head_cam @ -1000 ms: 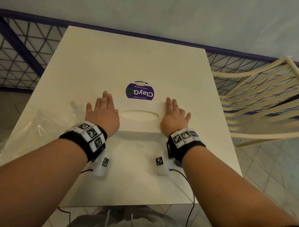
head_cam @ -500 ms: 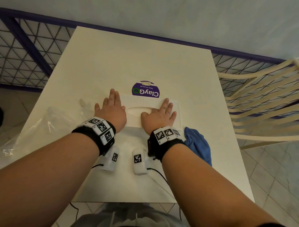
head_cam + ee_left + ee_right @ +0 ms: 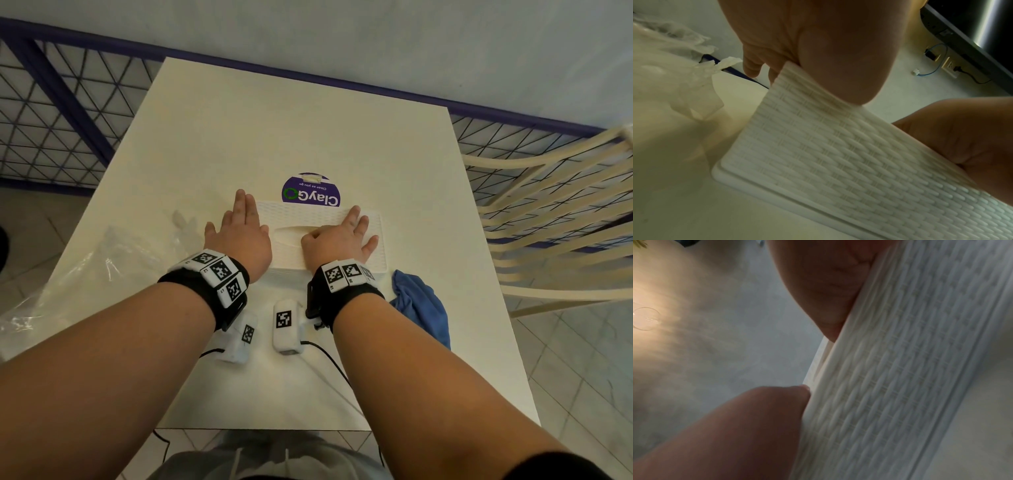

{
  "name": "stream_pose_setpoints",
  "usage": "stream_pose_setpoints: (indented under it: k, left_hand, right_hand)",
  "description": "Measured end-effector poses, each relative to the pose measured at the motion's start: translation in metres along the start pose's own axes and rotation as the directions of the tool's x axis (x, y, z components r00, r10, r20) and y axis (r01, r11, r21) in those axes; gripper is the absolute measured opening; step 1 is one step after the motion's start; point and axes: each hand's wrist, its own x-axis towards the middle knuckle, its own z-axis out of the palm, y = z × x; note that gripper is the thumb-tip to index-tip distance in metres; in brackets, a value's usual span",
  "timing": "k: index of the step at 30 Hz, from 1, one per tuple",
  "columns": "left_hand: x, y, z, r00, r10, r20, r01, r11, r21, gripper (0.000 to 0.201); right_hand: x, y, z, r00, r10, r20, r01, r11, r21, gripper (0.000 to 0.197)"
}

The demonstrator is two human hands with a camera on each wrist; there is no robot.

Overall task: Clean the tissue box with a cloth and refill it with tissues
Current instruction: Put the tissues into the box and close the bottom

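I see the tissue box point(image 3: 320, 236) mid-frame on the worktop point(image 3: 308, 120); left hand point(image 3: 239, 236) flat against its left end, right hand point(image 3: 337, 238) flat on top, both grips wide.

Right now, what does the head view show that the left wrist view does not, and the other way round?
Only the head view shows the blue cloth lying on the table by the right forearm, the purple ClayGo sticker, the chair, and the right hand flat on the box top at the oval opening. Only the left wrist view shows the woven side wall of the tissue box up close, with a wall socket and cables behind. Both show the left hand at the box's left end and the clear plastic bag.
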Motion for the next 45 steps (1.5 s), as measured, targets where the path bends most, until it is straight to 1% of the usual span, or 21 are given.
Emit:
stream_pose_setpoints:
  k: [6,10,14,19,25,28,30,32,34,37,40,43,45]
  left_hand:
    - [0.001,0.000,0.002,1.000,-0.003,-0.003,0.003,1.000,0.000,0.060]
    - [0.001,0.000,0.003,1.000,0.002,-0.013,-0.002,1.000,-0.016,0.061]
    - [0.002,0.000,0.004,1.000,0.003,-0.012,-0.003,1.000,-0.030,0.060]
    - [0.002,-0.001,0.004,1.000,0.004,-0.015,-0.005,1.000,-0.030,0.060]
    - [0.001,-0.002,0.004,1.000,0.011,-0.016,-0.012,1.000,-0.028,0.061]
    - [0.001,-0.002,0.004,1.000,0.007,-0.012,-0.007,1.000,-0.029,0.061]
    - [0.001,-0.001,0.003,1.000,-0.001,-0.013,0.001,1.000,-0.026,0.060]
    - [0.000,0.000,0.004,1.000,-0.002,-0.015,0.002,1.000,-0.021,0.060]
    - [0.001,0.000,0.004,1.000,0.002,-0.015,-0.003,1.000,-0.021,0.060]
    - [0.002,-0.001,0.005,1.000,0.006,-0.018,-0.007,1.000,-0.020,0.060]
    - [0.002,-0.001,0.005,1.000,0.008,-0.026,-0.009,1.000,-0.026,0.061]
    - [0.002,-0.002,0.005,0.999,0.013,-0.035,-0.014,1.000,-0.004,0.061]
    - [0.001,-0.001,0.004,0.999,0.016,-0.048,-0.013,0.999,0.053,0.060]
  right_hand:
    - [0.000,0.002,0.002,1.000,-0.021,-0.017,0.021,1.000,-0.009,0.044]
    - [-0.001,0.002,0.003,0.996,-0.065,0.058,0.069,0.995,-0.067,0.049]
    - [0.000,0.000,0.001,0.995,-0.054,0.080,0.062,0.994,-0.093,0.053]
    - [0.006,-0.003,0.001,0.998,-0.006,0.069,0.011,0.997,-0.079,0.043]
    - [0.005,-0.008,0.002,0.999,0.038,0.007,-0.037,0.999,-0.025,0.047]
    - [0.003,-0.007,-0.002,1.000,0.026,-0.006,-0.026,1.000,0.008,0.044]
    - [0.003,-0.005,0.001,1.000,-0.004,-0.014,0.004,1.000,0.013,0.039]
    - [0.001,-0.002,0.005,0.999,-0.050,-0.011,0.050,0.999,0.003,0.037]
    - [0.001,0.000,0.006,0.997,-0.075,0.025,0.075,0.997,-0.024,0.041]
    - [0.001,-0.003,0.006,0.994,-0.062,0.092,0.068,0.996,-0.064,0.047]
    - [0.001,-0.006,0.005,0.993,-0.063,0.095,0.070,0.995,-0.070,0.060]
    - [-0.001,-0.008,0.001,0.995,-0.045,0.094,0.054,0.994,-0.099,0.051]
    - [-0.001,-0.007,-0.001,0.996,-0.043,0.077,0.049,0.995,-0.083,0.045]
